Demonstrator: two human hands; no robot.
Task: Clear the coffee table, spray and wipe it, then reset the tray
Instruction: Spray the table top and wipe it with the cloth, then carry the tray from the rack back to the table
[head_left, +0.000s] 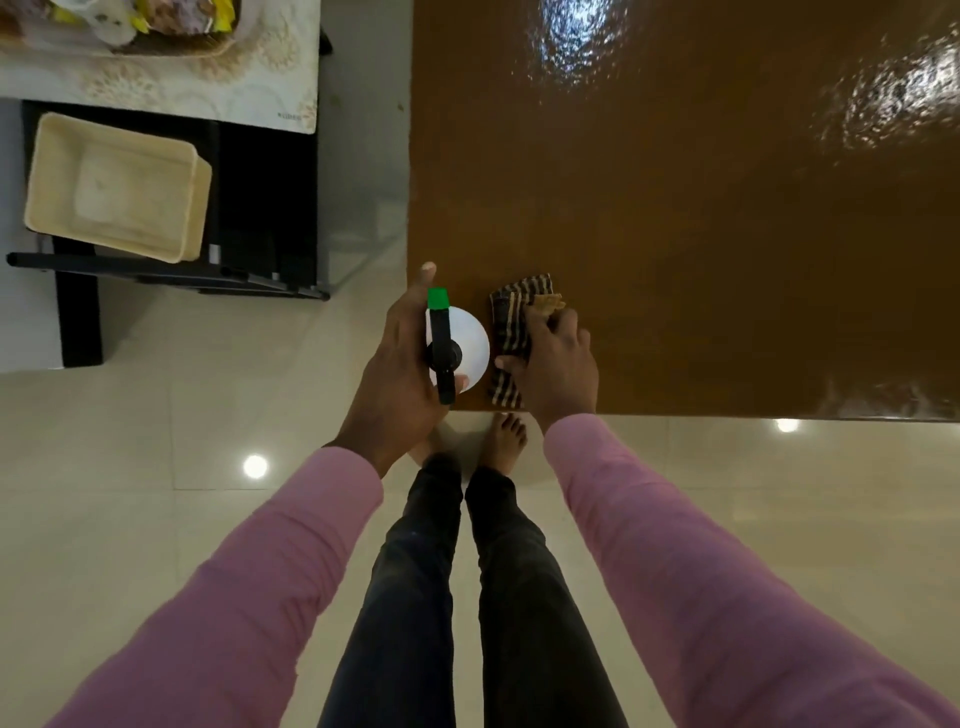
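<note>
A glossy brown coffee table (701, 208) fills the upper right. At its near left corner stands a white spray bottle (467, 348) with a black trigger head and green nozzle. My left hand (400, 364) grips the bottle from its left side, index finger stretched forward. Just right of the bottle lies a folded dark cloth with pale stripes (514, 322). My right hand (556, 358) rests on the cloth and its fingers curl over it, holding it against the tabletop. An empty cream tray (47, 171) sits on a dark stand at the left.
A pale patterned surface (208, 88) at the upper left holds a basket of packets (171, 21). The dark stand (260, 208) has a black bar along its front. Shiny beige floor tiles lie below, with my legs and bare feet next to the table's edge.
</note>
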